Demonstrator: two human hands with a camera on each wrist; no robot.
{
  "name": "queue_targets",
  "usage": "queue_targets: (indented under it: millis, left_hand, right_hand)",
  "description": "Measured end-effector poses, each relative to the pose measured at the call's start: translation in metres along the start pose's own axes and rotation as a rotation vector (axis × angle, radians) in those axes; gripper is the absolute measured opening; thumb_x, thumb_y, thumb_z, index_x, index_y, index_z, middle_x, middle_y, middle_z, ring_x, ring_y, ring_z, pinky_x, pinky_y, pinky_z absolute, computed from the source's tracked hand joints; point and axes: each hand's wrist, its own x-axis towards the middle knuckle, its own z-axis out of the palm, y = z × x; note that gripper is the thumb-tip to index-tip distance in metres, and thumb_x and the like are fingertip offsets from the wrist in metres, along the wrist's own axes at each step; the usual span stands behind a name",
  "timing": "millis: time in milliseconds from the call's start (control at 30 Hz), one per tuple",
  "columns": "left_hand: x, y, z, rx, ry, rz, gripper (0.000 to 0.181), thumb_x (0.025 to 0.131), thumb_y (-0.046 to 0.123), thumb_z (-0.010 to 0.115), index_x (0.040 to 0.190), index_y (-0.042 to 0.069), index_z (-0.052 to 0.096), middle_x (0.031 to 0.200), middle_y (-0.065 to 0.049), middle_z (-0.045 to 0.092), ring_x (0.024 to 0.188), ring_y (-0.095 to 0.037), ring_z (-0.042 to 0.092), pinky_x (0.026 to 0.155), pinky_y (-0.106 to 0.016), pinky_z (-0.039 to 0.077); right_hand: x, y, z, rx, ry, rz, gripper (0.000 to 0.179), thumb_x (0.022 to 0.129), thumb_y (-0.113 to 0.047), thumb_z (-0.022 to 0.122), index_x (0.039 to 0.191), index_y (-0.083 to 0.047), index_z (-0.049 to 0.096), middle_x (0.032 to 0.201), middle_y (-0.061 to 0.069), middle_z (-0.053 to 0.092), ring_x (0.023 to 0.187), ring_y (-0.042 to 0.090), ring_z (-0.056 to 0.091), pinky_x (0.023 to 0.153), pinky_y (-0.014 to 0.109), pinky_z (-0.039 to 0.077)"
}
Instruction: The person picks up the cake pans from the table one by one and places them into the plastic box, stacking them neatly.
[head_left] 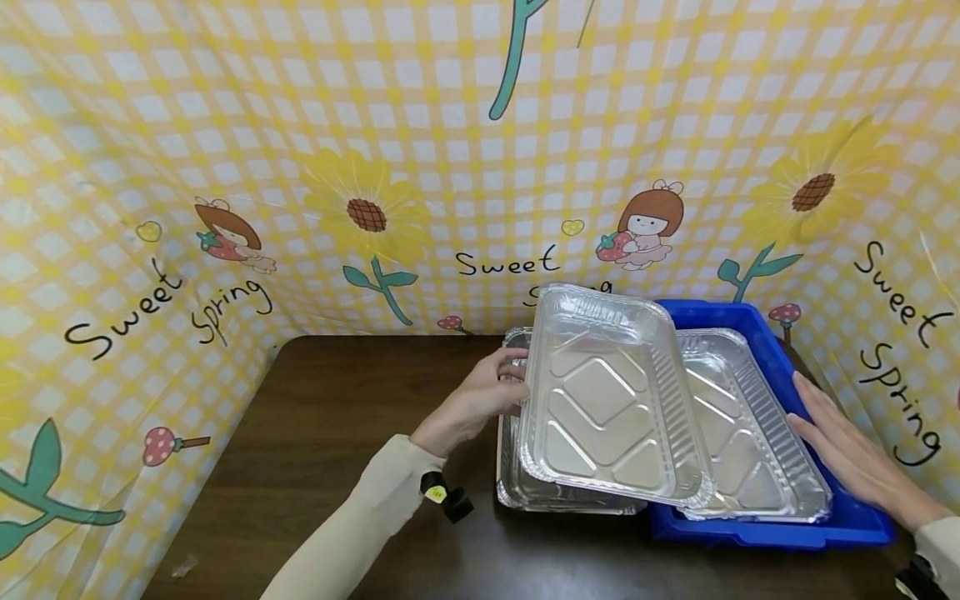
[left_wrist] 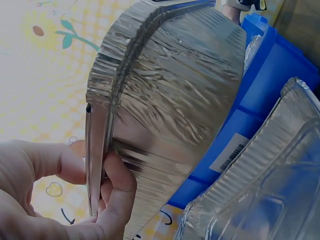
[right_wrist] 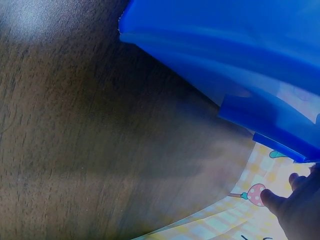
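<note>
My left hand (head_left: 480, 398) pinches the left rim of a rectangular foil tray (head_left: 600, 392), thumb on one side of the edge and fingers on the other in the left wrist view. The tray is tilted and overlaps two others in the head view. One is a foil tray (head_left: 573, 504) on the table at its left. Another foil tray (head_left: 738, 417) lies in a blue plastic bin (head_left: 780, 535). Beside the bin's right rim is my right hand (head_left: 847, 446), fingers extended and holding nothing.
The dark wooden table (head_left: 315, 467) stretches left of the trays. A yellow checked cloth (head_left: 480, 167) with flower prints hangs behind and at both sides. The bin's long side carries a barcode label (left_wrist: 232, 154).
</note>
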Motion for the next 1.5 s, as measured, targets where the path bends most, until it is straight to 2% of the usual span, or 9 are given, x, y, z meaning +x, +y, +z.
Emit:
queue_targets:
  millis: [167,367,667,967,1133,1267,1500]
  left_hand:
    - [0.004,0.004,0.008,-0.008,-0.014,-0.009,0.073,0.081,-0.009,0.055,0.153,-0.008,0.040,0.112,-0.015,0.056,0.080,-0.016,0.058,0.068,-0.027,0.059]
    - [0.008,0.011,0.019,0.002,-0.021,-0.012,0.070,0.085,-0.010,0.058,0.152,-0.006,0.040,0.109,-0.012,0.055,0.084,-0.017,0.060,0.074,-0.031,0.062]
    - [0.019,0.012,0.035,-0.037,-0.029,-0.023,0.071,0.083,-0.013,0.055,0.152,-0.008,0.038,0.105,-0.010,0.049,0.084,-0.018,0.057,0.074,-0.036,0.064]
    - [0.029,0.014,0.052,-0.002,-0.012,-0.036,0.071,0.082,-0.015,0.055,0.151,-0.008,0.042,0.103,-0.009,0.049,0.078,-0.019,0.057,0.073,-0.037,0.065]
    - [0.034,0.016,0.058,-0.003,-0.004,-0.055,0.068,0.086,-0.015,0.059,0.151,-0.006,0.043,0.104,-0.011,0.050,0.078,-0.021,0.058,0.074,-0.039,0.065]
    - [0.038,0.019,0.065,-0.018,-0.001,-0.058,0.067,0.088,-0.015,0.062,0.152,-0.006,0.042,0.103,-0.010,0.051,0.074,-0.021,0.058,0.069,-0.036,0.064]
    - [0.047,0.015,0.083,-0.036,0.024,-0.073,0.070,0.085,-0.020,0.060,0.151,-0.009,0.040,0.098,-0.008,0.049,0.065,-0.018,0.057,0.057,-0.026,0.060]
  right_hand:
    - [0.001,0.000,-0.001,-0.014,0.002,0.002,0.069,0.117,-0.034,0.032,0.169,-0.016,-0.010,0.173,0.023,-0.013,0.156,0.052,-0.014,0.119,0.072,-0.013]
    - [0.001,-0.001,0.000,-0.021,0.010,0.007,0.070,0.117,-0.034,0.032,0.169,-0.015,-0.010,0.173,0.024,-0.013,0.156,0.052,-0.014,0.119,0.071,-0.014]
    - [0.001,0.000,-0.001,-0.016,-0.007,0.018,0.070,0.117,-0.035,0.031,0.169,-0.014,-0.010,0.173,0.025,-0.013,0.155,0.053,-0.014,0.118,0.074,-0.012]
    - [0.002,-0.002,0.000,-0.023,0.000,0.025,0.070,0.117,-0.036,0.031,0.168,-0.014,-0.011,0.172,0.025,-0.014,0.155,0.053,-0.014,0.118,0.073,-0.013]
    - [0.003,-0.002,0.001,-0.014,0.013,0.003,0.070,0.117,-0.034,0.032,0.169,-0.016,-0.011,0.173,0.022,-0.014,0.156,0.051,-0.014,0.119,0.072,-0.013]
    - [0.003,-0.002,-0.001,-0.012,0.018,-0.012,0.069,0.117,-0.033,0.033,0.169,-0.017,-0.010,0.174,0.021,-0.013,0.156,0.050,-0.014,0.119,0.072,-0.013]
    - [0.000,0.001,0.000,-0.002,0.017,-0.018,0.070,0.117,-0.032,0.034,0.169,-0.017,-0.009,0.174,0.021,-0.013,0.156,0.051,-0.015,0.119,0.072,-0.014]
